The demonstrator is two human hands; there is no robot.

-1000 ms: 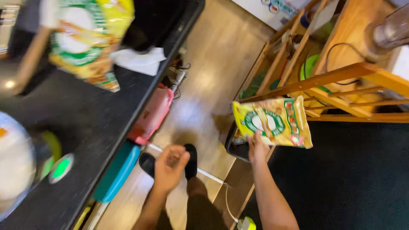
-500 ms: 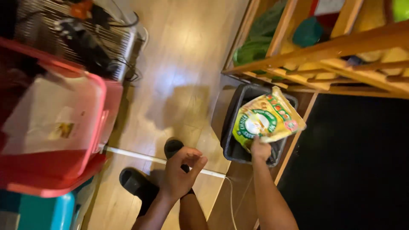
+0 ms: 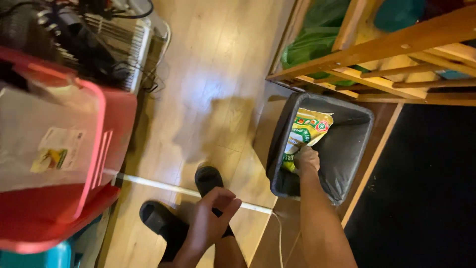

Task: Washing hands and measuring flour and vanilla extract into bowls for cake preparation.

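Observation:
My right hand grips the lower end of a yellow and green snack bag and holds it down inside a rectangular bin lined with a dark bag on the wooden floor. The snack bag sits within the bin's opening, below its rim. My left hand hangs over my feet with its fingers loosely curled and nothing in it. Two black slippers are under it.
A red plastic tub with a clear container in it fills the left. A wire rack with cables stands behind it. A wooden shelf frame holding green bags rises just beyond the bin. A white strip crosses the floor.
My view has tilted down from the black counter to the floor. My right hand has lowered the snack bag from beside the shelf into the bin.

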